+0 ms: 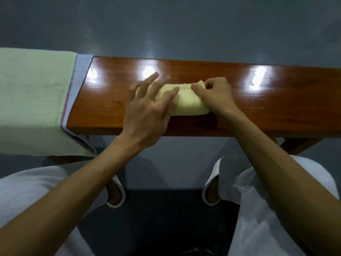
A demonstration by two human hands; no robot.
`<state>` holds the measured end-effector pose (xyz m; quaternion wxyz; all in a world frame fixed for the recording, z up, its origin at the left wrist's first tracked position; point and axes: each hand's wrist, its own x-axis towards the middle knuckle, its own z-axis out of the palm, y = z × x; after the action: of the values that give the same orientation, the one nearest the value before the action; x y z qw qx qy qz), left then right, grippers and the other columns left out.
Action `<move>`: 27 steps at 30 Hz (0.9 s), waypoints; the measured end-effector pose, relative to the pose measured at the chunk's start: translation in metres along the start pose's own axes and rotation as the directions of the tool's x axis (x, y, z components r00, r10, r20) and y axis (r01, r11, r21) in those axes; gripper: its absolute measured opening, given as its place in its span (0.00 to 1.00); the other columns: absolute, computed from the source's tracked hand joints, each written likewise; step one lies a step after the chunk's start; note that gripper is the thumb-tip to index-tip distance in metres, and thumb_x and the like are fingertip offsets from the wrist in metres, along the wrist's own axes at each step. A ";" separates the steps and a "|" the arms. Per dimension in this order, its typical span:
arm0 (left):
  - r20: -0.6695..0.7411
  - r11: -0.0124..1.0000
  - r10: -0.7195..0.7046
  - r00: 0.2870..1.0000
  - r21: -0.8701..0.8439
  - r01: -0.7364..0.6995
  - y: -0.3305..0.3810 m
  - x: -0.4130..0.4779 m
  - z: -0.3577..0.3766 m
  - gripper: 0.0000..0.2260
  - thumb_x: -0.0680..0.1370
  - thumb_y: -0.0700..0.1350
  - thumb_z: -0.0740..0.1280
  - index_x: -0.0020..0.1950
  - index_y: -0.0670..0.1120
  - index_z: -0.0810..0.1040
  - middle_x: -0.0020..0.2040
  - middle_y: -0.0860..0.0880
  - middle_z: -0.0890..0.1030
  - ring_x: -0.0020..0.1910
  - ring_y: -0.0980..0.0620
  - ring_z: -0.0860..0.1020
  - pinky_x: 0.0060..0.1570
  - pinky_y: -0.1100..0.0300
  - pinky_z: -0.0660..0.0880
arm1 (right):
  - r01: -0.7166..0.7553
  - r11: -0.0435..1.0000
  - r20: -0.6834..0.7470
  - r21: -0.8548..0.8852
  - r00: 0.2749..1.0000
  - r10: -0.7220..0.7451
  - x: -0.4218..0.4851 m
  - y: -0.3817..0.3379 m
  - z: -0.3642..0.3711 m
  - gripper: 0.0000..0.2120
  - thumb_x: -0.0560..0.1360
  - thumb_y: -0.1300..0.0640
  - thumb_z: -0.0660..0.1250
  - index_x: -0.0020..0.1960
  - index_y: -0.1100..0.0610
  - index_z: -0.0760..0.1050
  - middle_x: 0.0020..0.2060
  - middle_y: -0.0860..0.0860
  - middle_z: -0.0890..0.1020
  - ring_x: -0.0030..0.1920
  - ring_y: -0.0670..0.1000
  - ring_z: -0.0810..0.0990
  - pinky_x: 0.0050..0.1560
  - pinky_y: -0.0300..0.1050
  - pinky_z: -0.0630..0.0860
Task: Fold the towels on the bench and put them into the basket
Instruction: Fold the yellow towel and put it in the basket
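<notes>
A pale yellow towel [186,100], folded into a small thick bundle, lies near the middle of the glossy brown wooden bench [267,100]. My left hand [149,108] rests flat on the bundle's left part with fingers spread and slightly blurred. My right hand [215,93] pinches the bundle's right end between thumb and fingers. A light green towel [33,100] is spread over the bench's left end, on top of a blue-grey towel [81,74] whose edge shows along its right side. No basket is in view.
The grey floor [184,24] stretches beyond the bench. Below the bench I see my knees in white trousers and my feet in white slippers [116,193]. A bench leg [299,145] shows at the lower right.
</notes>
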<state>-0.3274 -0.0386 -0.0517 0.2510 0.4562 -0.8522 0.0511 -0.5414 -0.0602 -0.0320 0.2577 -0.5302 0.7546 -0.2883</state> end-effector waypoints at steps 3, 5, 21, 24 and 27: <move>0.191 0.998 -0.033 0.981 0.053 0.024 0.004 -0.001 0.010 0.23 0.88 0.57 0.48 0.82 0.55 0.63 0.82 0.46 0.63 0.83 0.41 0.54 0.79 0.39 0.50 | 0.057 0.994 -0.174 -0.096 0.982 -0.073 -0.001 0.000 0.006 0.15 0.76 0.43 0.72 0.52 0.54 0.79 0.45 0.48 0.83 0.46 0.49 0.82 0.48 0.54 0.83; 0.240 0.995 -0.093 0.966 0.060 0.081 0.001 0.003 0.017 0.24 0.87 0.58 0.44 0.83 0.57 0.58 0.83 0.48 0.60 0.83 0.42 0.51 0.79 0.37 0.47 | 0.181 0.972 -0.308 -0.149 0.926 -0.220 -0.005 -0.002 0.011 0.16 0.75 0.47 0.73 0.57 0.55 0.77 0.48 0.49 0.83 0.48 0.50 0.82 0.49 0.49 0.82; 0.284 0.951 -0.298 0.911 0.009 0.309 -0.021 0.011 0.026 0.24 0.85 0.65 0.47 0.81 0.66 0.57 0.85 0.46 0.47 0.83 0.41 0.42 0.79 0.36 0.43 | 0.303 0.863 0.127 -0.405 0.953 -0.275 -0.020 0.016 0.033 0.26 0.87 0.43 0.45 0.84 0.43 0.50 0.83 0.59 0.47 0.83 0.60 0.46 0.80 0.59 0.46; 0.326 0.885 -0.423 0.846 -0.052 0.463 -0.030 0.008 0.018 0.22 0.85 0.64 0.48 0.80 0.68 0.58 0.85 0.44 0.45 0.83 0.39 0.41 0.78 0.36 0.40 | 0.280 0.875 0.146 -0.395 0.959 -0.241 -0.017 0.017 0.027 0.25 0.87 0.44 0.45 0.83 0.42 0.51 0.82 0.61 0.52 0.83 0.61 0.48 0.81 0.57 0.48; 0.339 0.867 -0.454 0.824 -0.044 0.496 -0.033 0.003 0.012 0.22 0.86 0.63 0.47 0.80 0.68 0.56 0.85 0.42 0.50 0.83 0.39 0.44 0.78 0.35 0.42 | 0.271 0.882 0.161 -0.386 0.961 -0.225 -0.017 0.013 0.020 0.24 0.87 0.45 0.48 0.83 0.40 0.54 0.82 0.59 0.56 0.82 0.61 0.51 0.80 0.58 0.51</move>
<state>-0.3074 -0.0640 -0.0655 0.1445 0.6388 -0.7420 -0.1431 -0.5309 -0.0440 -0.0534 0.1451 -0.6793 0.7081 -0.1268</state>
